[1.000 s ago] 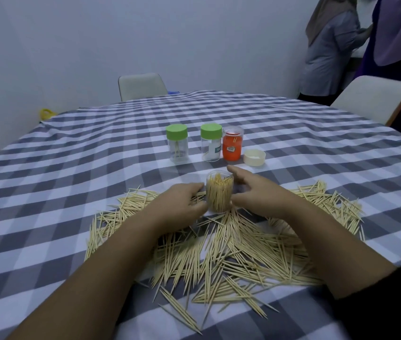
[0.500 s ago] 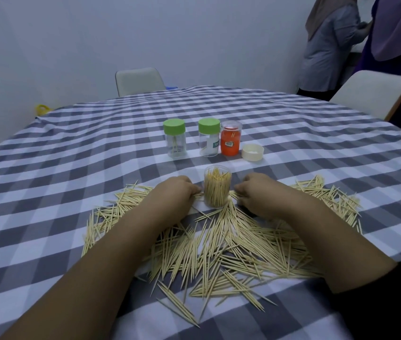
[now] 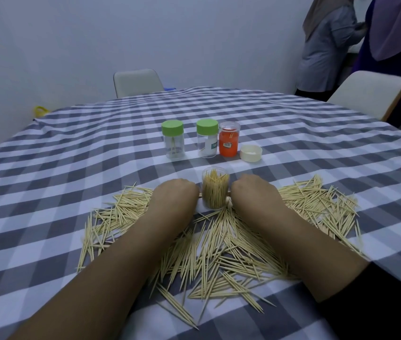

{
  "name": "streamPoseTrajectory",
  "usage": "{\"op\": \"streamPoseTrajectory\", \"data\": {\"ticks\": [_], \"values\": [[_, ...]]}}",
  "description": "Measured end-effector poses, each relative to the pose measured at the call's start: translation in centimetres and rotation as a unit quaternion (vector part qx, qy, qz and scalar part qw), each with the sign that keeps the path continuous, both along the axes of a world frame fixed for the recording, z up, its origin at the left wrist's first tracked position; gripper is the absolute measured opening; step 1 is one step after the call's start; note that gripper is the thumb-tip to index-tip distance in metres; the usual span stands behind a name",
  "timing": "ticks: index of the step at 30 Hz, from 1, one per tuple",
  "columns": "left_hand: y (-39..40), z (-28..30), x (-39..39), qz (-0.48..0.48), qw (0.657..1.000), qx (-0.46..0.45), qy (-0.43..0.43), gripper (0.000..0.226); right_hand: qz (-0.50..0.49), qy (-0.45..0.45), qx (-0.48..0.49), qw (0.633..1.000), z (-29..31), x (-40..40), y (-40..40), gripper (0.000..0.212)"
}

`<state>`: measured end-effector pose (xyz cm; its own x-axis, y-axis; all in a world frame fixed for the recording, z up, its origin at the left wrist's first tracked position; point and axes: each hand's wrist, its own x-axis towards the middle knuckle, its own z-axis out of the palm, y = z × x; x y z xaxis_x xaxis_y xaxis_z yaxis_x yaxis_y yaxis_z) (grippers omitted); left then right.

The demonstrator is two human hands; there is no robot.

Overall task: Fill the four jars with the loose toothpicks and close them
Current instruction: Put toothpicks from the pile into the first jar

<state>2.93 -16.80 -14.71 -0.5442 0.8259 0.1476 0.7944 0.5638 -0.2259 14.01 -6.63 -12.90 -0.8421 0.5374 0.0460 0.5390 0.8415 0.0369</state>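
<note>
Up front, an open jar packed with toothpicks stood upright between the left hand and right hand, both knuckles-up on the loose toothpicks; their fingers were hidden, so any grip could not be told. Farther back stood two green-lidded jars, an orange jar and a white lid.

A grey-and-white checked tablecloth carries pale yellow-tan toothpicks, and a clear jar between the knuckles shows the same tan through its wall. Beyond the fingers stand 2 clear jars with bright green lids, an orange jar with a clear cap and a cream lid. The wall is pale blue-grey, the 2 chairs off-white, and a yellow object sits at the cloth's far left edge.
</note>
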Motion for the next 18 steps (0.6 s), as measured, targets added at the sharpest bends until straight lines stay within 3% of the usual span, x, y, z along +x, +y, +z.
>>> {"op": "streamPoseTrajectory", "data": {"ticks": [18], "values": [[-0.13, 0.61, -0.43, 0.053, 0.998, -0.002, -0.045, 0.032, -0.016, 0.020, 0.058, 0.998, -0.73, 0.24, -0.20, 0.027]]}}
